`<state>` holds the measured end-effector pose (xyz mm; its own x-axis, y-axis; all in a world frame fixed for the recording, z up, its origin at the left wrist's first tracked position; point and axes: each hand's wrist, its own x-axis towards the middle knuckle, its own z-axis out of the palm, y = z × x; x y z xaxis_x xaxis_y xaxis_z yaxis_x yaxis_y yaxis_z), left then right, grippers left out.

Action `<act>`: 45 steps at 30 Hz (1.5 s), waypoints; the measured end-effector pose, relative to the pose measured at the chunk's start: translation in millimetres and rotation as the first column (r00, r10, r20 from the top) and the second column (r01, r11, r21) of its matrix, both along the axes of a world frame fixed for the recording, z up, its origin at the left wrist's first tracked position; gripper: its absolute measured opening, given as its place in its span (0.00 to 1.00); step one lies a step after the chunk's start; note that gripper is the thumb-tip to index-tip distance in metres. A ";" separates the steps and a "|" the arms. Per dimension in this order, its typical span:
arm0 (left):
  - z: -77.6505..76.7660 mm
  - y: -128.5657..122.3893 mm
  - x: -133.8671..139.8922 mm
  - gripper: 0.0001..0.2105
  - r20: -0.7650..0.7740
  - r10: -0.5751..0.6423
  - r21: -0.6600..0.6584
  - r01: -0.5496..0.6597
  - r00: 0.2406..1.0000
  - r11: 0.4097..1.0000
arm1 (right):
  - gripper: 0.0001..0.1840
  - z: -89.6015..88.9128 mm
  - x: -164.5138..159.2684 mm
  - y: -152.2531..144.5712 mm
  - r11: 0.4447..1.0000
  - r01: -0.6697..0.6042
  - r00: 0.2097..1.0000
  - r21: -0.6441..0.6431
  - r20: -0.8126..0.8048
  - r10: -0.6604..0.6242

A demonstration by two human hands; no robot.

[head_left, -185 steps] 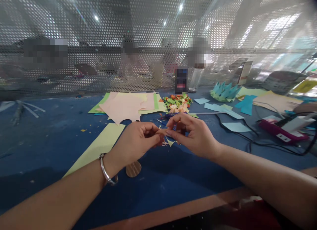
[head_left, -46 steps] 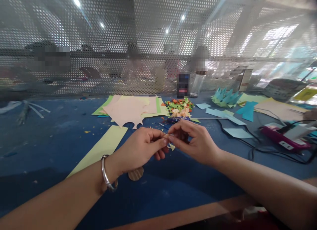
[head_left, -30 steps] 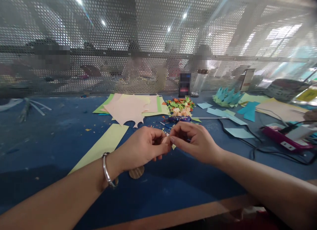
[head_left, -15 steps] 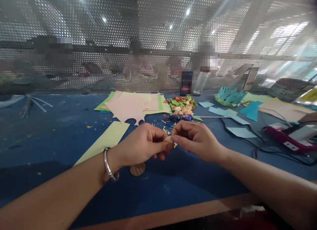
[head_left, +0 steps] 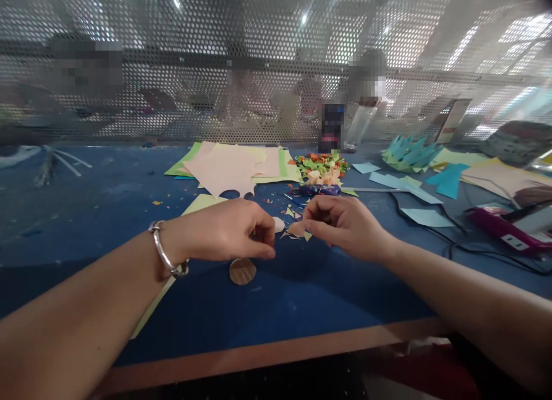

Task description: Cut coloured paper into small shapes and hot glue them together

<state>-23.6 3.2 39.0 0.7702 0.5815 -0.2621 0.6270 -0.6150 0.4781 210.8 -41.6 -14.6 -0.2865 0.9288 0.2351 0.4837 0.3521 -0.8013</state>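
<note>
My right hand (head_left: 345, 225) pinches a small peach-coloured paper piece (head_left: 295, 229) between thumb and fingertips, above some paper scraps on the table. My left hand (head_left: 241, 230), with a silver bangle at the wrist, is apart from that piece. Its fingers are curled with a gap to the thumb, and nothing shows between them. Just beyond its fingers is a pale rounded paper piece (head_left: 279, 224); whether they touch it I cannot tell. Below the left hand a round brown wood-like disc (head_left: 242, 272) lies on the blue tabletop (head_left: 302, 302).
Pink and green paper sheets (head_left: 228, 164) lie at the back, beside a pile of folded orange, green and peach paper pieces (head_left: 321, 169). A spiky turquoise paper form (head_left: 405, 153) stands right of them. Cables and a purple power strip (head_left: 509, 230) lie at the right.
My hands have come apart. The left moved away leftward, and the peach paper piece both hands were on is now only at the right fingertips. The view has tilted down slightly.
</note>
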 end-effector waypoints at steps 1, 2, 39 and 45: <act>4.0 -0.6 -2.4 0.10 -0.083 -0.008 0.031 0.011 0.997 0.999 | 0.13 -1.7 -0.8 1.1 1.000 -0.010 1.000 -0.015 0.025 0.010; 7.6 -1.8 -4.3 0.13 -0.149 -0.017 0.056 0.026 0.989 0.998 | 0.12 -3.6 -1.8 2.1 0.999 -0.023 0.998 -0.023 0.051 0.025; 2.8 -4.1 -5.6 0.01 -0.023 0.029 -0.003 -0.029 0.999 1.000 | 0.07 -14.6 -4.7 5.0 0.997 -0.077 0.958 0.002 0.276 0.074; -16.3 11.4 4.5 0.13 0.421 0.332 -0.339 -0.193 0.844 0.921 | 0.03 -12.0 -4.6 6.8 0.995 -0.079 0.935 0.056 0.350 0.054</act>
<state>-19.1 14.6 22.8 0.6687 0.7377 -0.0931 0.4087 -0.2600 0.8748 206.2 -34.7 -26.6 -0.4224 0.8900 0.1714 0.7016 0.4408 -0.5599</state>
